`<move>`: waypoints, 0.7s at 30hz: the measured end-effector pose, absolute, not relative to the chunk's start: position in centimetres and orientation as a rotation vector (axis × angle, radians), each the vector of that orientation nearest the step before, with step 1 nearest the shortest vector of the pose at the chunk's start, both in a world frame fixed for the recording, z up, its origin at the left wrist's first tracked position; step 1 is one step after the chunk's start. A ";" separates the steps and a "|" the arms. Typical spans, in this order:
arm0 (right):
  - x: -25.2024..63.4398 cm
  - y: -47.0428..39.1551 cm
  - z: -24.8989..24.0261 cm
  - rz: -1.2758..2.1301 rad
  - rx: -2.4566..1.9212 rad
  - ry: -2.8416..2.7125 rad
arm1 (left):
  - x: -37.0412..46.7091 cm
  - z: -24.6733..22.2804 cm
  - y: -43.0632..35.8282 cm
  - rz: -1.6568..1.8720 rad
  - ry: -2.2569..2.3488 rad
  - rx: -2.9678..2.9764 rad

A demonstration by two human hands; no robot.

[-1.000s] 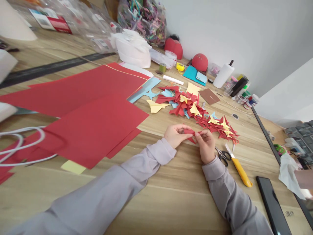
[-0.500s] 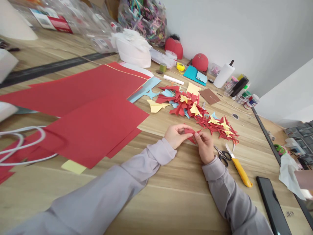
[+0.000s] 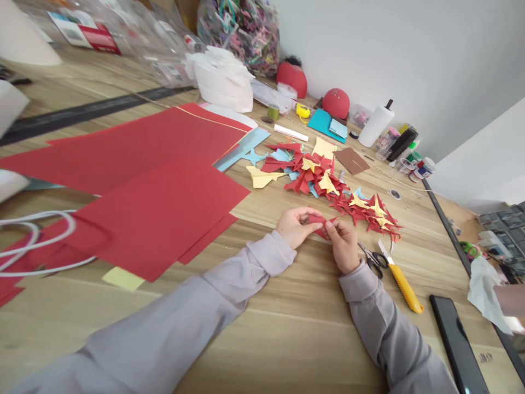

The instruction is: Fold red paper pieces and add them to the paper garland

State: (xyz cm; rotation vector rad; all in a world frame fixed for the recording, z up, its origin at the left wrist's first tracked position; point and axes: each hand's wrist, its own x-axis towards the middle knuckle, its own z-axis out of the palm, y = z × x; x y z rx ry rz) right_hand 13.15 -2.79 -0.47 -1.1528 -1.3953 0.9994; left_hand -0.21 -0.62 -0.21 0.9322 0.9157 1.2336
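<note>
Between both hands is a small piece of red paper (image 3: 316, 220), apparently folded; its full shape is hidden by my fingers. My left hand (image 3: 296, 227) pinches its left side between thumb and fingers. At the right end, my right hand (image 3: 343, 243) grips it with thumb and fingertips. Just beyond the hands lies a heap of folded red, yellow and blue paper pieces (image 3: 305, 183), several shaped like little planes or stars. Scissors (image 3: 376, 261) with black handles rest right of my right hand, beside a yellow utility knife (image 3: 404, 287).
Large red paper sheets (image 3: 164, 213) spread over the left of the wooden table, with a white cable (image 3: 69, 230) across them. A black phone (image 3: 457, 339) lies at the right. Behind stand a white bottle (image 3: 375, 126), red pincushions (image 3: 335, 103) and white tissues (image 3: 223, 82).
Almost nothing differs. Both hands stay in the same place with the red paper pinched between them, and the view has shifted very slightly.
</note>
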 end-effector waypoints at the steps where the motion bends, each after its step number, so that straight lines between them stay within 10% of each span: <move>1: 13.2 -2.8 -0.5 0.998 -1.158 -1.398 | -0.2 -0.2 -0.6 1.230 0.918 0.937; 21: 13.5 -2.9 -0.6 0.975 -1.178 -1.526 | -0.4 -0.2 -0.7 1.224 0.898 0.957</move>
